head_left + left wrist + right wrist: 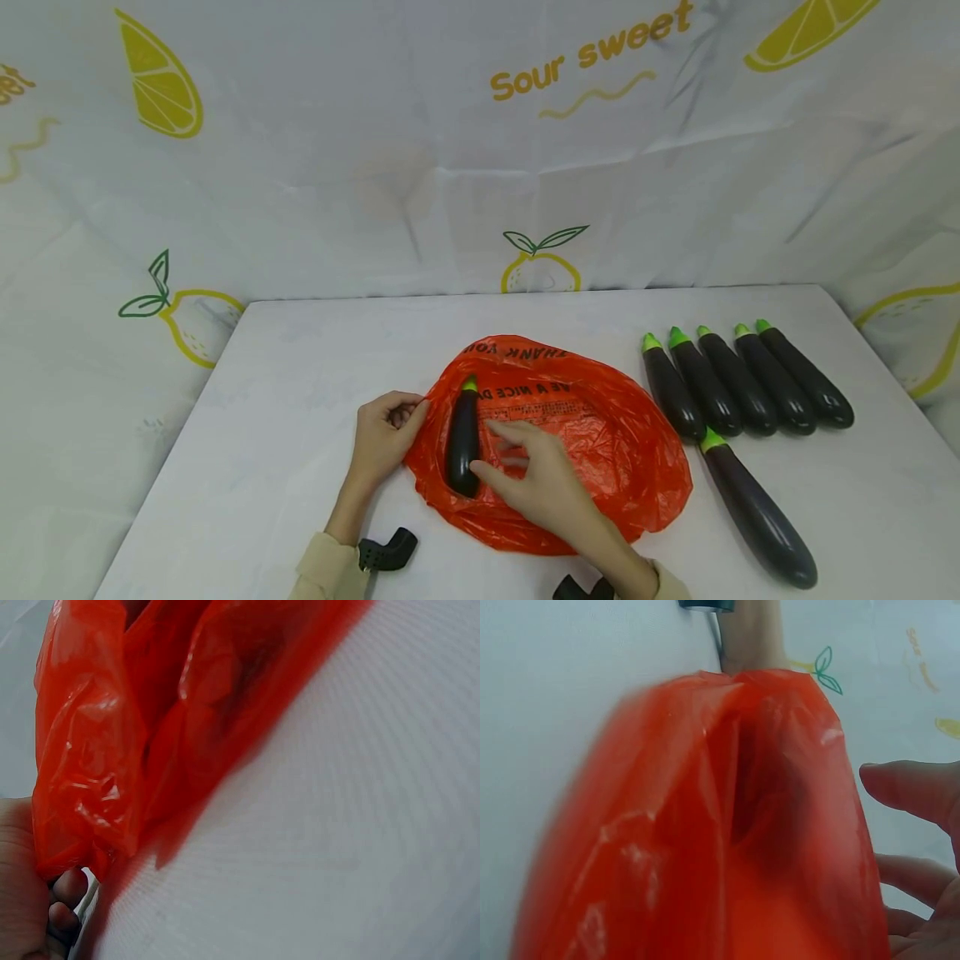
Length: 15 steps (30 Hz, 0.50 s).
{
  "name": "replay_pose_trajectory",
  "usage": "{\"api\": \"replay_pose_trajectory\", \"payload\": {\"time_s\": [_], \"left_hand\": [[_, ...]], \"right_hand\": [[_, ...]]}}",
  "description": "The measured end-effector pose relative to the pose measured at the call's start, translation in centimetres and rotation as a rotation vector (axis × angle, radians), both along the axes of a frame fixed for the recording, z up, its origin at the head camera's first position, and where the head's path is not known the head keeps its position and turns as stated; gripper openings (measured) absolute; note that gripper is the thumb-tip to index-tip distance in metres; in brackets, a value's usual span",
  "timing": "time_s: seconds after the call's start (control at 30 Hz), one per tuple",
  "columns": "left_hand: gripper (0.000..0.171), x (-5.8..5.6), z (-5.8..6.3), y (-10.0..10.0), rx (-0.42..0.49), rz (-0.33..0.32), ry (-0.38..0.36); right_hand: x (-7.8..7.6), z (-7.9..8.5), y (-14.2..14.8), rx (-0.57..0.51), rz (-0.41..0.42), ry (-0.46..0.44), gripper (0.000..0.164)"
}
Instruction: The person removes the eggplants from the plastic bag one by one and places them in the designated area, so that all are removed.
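A red plastic bag [592, 450] with dark printing lies spread on the table, its mouth open. One dark eggplant [462, 442] with a bright green stem end lies inside at the bag's left. My left hand [386, 433] pinches the left rim of the bag; in the left wrist view, fingers curl under the bunched red plastic [90, 765]. Over the bag, just right of that eggplant, is my right hand [543, 475], fingers spread and holding nothing. Its thumb tip appears close to the eggplant; contact is unclear. In the right wrist view, the hand's thumb [907, 787] stands apart from the fingers.
Several more eggplants [716, 383] lie side by side at the table's right. Another eggplant [757, 517] lies slanted in front of them. Behind the white table [300, 358] hangs a pale cloth [337, 167] with lemon prints.
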<state>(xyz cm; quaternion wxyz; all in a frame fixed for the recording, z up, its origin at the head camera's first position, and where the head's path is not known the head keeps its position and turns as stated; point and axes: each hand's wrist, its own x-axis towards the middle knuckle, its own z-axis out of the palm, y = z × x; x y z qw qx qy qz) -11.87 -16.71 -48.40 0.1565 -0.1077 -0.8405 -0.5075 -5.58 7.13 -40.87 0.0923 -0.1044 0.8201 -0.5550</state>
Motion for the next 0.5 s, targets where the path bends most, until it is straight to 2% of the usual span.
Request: {"api": "replay_pose_trajectory", "payload": {"time_s": [0.2, 0.5], "left_hand": [[0.004, 0.0, 0.0, 0.0, 0.001, 0.000, -0.003], [0.004, 0.1, 0.1, 0.0, 0.011, -0.003, 0.003]], "right_hand": [[-0.2, -0.3, -0.9, 0.002, 0.021, -0.017, 0.059], [0.0, -0.8, -2.0, 0.047, 0.028, 0.014, 0.072]]}}
